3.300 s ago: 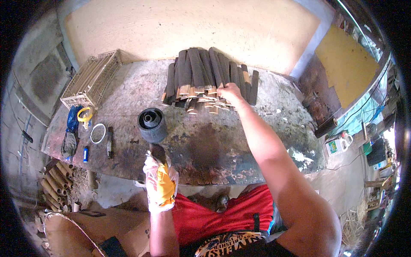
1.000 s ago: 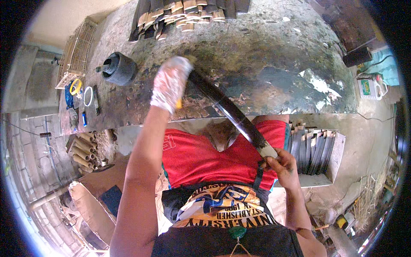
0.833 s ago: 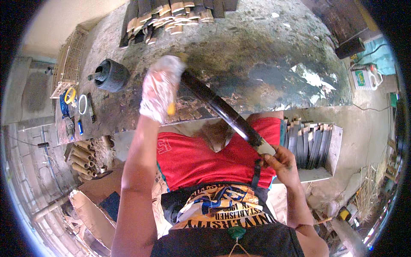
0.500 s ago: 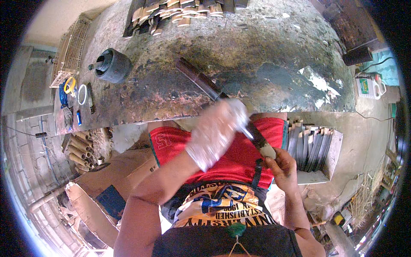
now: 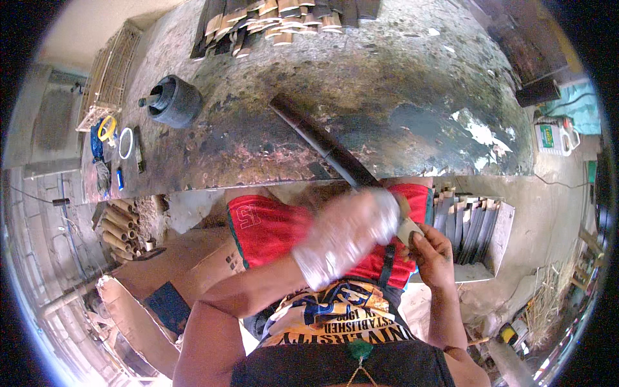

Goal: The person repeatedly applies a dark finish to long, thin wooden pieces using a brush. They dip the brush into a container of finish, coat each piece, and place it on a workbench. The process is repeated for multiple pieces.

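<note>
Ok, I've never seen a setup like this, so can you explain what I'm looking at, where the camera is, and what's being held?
There's no machine here, just someone's two hands, seen from above by a wide camera worn on the head. That lens bends straight edges. The bare right hand grips a long dark strip by its pale end. The left hand, in a thin glove, is over the strip; it's too blurred to tell its grip. On the table are a dark pot, a crate, a white ring and a pile of strips.
</note>
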`<state>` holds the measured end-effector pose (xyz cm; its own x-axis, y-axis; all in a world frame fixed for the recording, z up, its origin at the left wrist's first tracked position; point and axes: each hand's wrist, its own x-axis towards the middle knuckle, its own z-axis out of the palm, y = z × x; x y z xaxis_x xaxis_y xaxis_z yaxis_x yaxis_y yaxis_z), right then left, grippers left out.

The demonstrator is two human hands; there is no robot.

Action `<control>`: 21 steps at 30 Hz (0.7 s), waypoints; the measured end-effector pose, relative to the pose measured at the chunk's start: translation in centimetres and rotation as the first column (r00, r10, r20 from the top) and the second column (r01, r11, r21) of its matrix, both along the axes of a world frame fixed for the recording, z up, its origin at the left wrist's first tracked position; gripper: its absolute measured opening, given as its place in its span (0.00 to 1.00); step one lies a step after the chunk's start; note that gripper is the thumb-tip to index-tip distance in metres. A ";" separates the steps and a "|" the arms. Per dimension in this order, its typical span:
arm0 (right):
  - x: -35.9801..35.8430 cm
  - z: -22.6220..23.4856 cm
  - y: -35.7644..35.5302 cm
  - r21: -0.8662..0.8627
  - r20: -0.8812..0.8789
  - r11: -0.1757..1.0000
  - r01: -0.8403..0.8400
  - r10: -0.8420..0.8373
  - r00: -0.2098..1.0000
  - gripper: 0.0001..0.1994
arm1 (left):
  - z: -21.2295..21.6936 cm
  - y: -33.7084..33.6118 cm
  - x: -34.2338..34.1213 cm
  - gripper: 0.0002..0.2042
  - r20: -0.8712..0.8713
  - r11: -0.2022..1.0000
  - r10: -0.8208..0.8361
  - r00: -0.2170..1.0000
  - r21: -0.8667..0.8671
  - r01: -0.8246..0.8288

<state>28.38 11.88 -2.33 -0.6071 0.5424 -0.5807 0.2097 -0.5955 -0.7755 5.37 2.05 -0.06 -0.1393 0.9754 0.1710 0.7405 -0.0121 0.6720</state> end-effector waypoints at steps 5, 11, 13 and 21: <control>0.3 -0.9 0.9 -0.209 -0.018 0.976 0.065 -0.070 0.997 0.15 | -3.3 -1.1 -2.8 0.17 0.070 0.983 0.183 0.981 -0.046 -0.180; 0.8 -3.6 1.6 -0.254 -0.150 0.967 0.019 -0.059 0.987 0.16 | -4.0 0.4 -20.5 0.11 -0.514 0.947 0.317 0.797 0.123 -0.297; 1.2 -3.8 1.9 -0.212 -0.153 0.976 0.050 -0.084 0.985 0.17 | -3.9 -0.5 -22.9 0.11 -0.578 0.842 0.432 0.692 -0.016 -0.539; 6.2 -1.7 7.9 0.053 -0.241 0.935 0.350 -0.328 0.913 0.25 | -5.3 -3.5 -20.8 0.20 0.304 0.885 0.340 0.890 0.216 -0.413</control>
